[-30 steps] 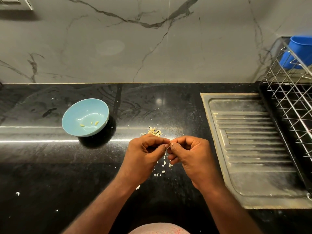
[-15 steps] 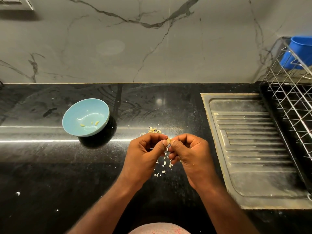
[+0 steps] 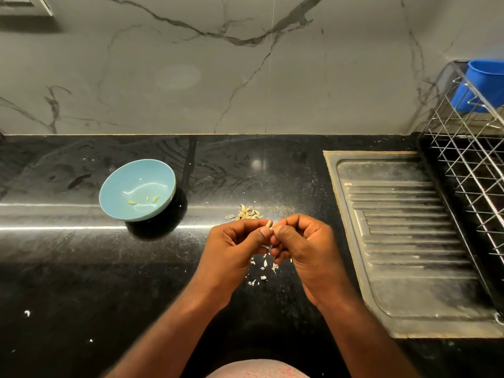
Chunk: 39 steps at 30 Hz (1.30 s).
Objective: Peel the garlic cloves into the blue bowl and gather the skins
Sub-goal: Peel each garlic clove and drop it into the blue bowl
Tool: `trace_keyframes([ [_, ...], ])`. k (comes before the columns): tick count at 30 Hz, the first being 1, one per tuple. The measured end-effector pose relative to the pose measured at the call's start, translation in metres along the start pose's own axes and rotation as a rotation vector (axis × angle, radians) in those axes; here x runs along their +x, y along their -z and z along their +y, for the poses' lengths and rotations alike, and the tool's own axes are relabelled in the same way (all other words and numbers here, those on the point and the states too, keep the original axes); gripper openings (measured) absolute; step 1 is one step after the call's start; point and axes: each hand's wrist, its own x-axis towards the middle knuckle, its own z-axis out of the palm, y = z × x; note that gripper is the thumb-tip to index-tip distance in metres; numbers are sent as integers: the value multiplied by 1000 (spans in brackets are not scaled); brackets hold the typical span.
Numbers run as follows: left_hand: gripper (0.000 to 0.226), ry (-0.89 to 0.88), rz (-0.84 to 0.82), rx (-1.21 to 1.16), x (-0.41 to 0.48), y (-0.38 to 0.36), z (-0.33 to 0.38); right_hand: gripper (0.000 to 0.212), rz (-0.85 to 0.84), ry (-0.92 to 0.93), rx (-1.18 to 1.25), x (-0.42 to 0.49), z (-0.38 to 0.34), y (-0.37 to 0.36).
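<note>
Both hands meet above the black counter. My left hand [image 3: 234, 245] and my right hand [image 3: 302, 246] pinch one small pale garlic clove [image 3: 269, 223] between thumbs and fingertips. Just beyond the hands lies a small heap of unpeeled garlic cloves [image 3: 248, 214]. White skin flakes [image 3: 263, 266] are scattered on the counter under the hands. The blue bowl [image 3: 120, 186] stands to the left, apart from the hands, with three peeled cloves [image 3: 144, 200] at its bottom.
A steel sink drainboard [image 3: 403, 241] is set into the counter at the right. A wire dish rack [image 3: 474, 159] holding a blue cup [image 3: 482, 83] stands at the far right. A marble wall [image 3: 218, 64] closes the back. Stray skin flecks [image 3: 26, 312] lie at the lower left.
The hands have stayed in place, working the clove between the fingertips. The clove now shows a little more at the top between the thumbs.
</note>
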Motion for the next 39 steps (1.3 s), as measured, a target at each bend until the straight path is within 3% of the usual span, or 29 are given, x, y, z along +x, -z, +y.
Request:
trace_keyframes([
  [5, 29, 61, -9, -126, 1, 2, 5, 18, 7, 11, 7, 1, -4, 6],
  [8, 30, 55, 2, -117, 2, 4, 5, 30, 51, 74, -172, 3, -2, 13],
  [12, 33, 18, 17, -24, 5, 5, 4, 10, -7, 98, -412, 7, 1, 19],
  [18, 26, -84, 16, 127, 1, 4, 9, 10, -92, 71, -337, 4, -1, 16],
  [25, 20, -130, -4, 131, 1, 6, 10, 3, -130, 30, -100, 5, -6, 14],
  [32, 22, -209, -52, 211, 1, 6, 8, 5, -127, 47, -117, 5, -3, 16],
  [37, 23, -220, -45, 245, 1, 7, 8, 36, -93, 71, -139, 2, -5, 12],
  [39, 21, -219, -36, 254, 1, 6, 7, 37, -78, 73, -132, 1, -4, 9],
])
